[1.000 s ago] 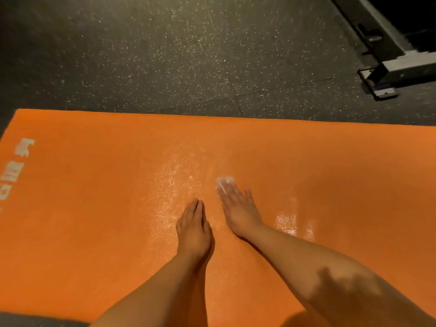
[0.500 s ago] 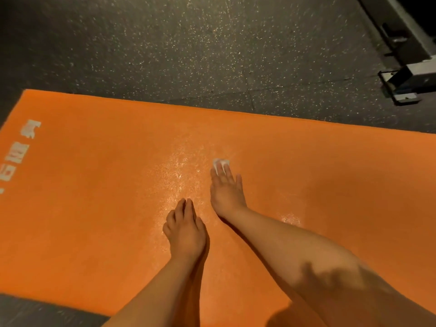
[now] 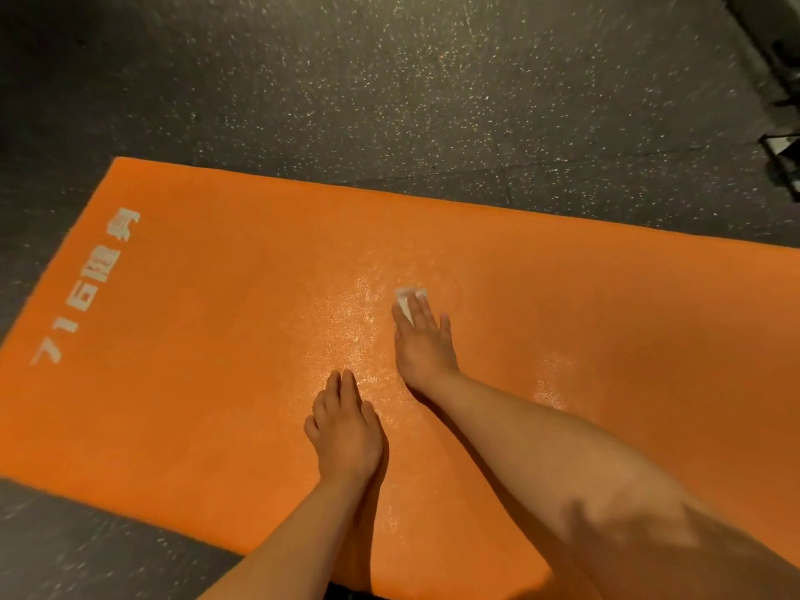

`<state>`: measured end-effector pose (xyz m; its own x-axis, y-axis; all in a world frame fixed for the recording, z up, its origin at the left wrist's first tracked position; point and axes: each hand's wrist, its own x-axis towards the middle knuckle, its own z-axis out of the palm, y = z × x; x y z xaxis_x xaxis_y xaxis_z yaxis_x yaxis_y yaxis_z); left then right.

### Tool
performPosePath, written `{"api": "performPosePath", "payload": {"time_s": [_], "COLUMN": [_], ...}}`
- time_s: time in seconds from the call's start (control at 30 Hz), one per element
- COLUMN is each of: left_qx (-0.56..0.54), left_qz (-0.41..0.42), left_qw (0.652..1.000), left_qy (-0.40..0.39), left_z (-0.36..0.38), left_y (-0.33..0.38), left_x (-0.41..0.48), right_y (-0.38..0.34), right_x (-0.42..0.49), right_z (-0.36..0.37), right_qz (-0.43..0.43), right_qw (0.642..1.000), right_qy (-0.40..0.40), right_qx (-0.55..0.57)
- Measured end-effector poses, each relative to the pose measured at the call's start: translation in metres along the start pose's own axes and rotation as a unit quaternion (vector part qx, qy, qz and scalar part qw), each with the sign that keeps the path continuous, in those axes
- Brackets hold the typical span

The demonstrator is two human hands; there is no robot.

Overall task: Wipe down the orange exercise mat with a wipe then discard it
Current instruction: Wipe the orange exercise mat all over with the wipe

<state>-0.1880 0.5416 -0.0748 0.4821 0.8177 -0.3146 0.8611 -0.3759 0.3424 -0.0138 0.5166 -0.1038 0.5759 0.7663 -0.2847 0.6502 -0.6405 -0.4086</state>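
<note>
On orange mat (image 3: 195,339): pressing wipe (image 3: 407,298) under flat right hand (image 3: 422,344), bracing on flat left hand (image 3: 346,430); overlap strokes, even pressure.

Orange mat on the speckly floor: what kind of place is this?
Probably a gym. The flat orange foam exercise mat with white printed characters lies on dark speckled rubber flooring, and a grey metal equipment foot shows at the right edge.
</note>
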Motion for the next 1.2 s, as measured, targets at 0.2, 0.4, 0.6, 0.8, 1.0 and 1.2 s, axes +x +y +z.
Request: {"api": "performPosePath", "payload": {"time_s": [0.2, 0.4, 0.6, 0.8, 1.0, 1.2], "left_qx": [-0.077, 0.036, 0.053, 0.026, 0.030, 0.029], "left_qz": [0.051, 0.040, 0.044, 0.057, 0.049, 0.056], "left_qw": [0.996, 0.999, 0.998, 0.998, 0.998, 0.998], "left_qy": [0.001, -0.003, -0.017, -0.015, 0.013, -0.030], "left_z": [0.007, -0.007, -0.004, 0.000, 0.002, 0.000], "left_y": [-0.020, -0.019, -0.026, -0.036, -0.039, -0.049], "left_x": [-0.015, -0.071, -0.110, -0.143, -0.174, -0.185], "right_y": [-0.026, 0.012, -0.010, 0.016, -0.025, -0.014], "right_x": [-0.052, -0.095, -0.188, -0.193, -0.242, -0.262], "right_z": [0.024, 0.004, 0.014, 0.002, 0.009, 0.005], "right_qz": [-0.226, -0.056, -0.153, -0.072, -0.028, -0.123], "right_qw": [0.965, 0.994, 0.976, 0.983, 0.986, 0.971], "right_qy": [-0.120, -0.067, -0.153, -0.149, -0.158, -0.194], "right_qx": [-0.048, -0.070, -0.024, -0.083, -0.040, -0.069]}}
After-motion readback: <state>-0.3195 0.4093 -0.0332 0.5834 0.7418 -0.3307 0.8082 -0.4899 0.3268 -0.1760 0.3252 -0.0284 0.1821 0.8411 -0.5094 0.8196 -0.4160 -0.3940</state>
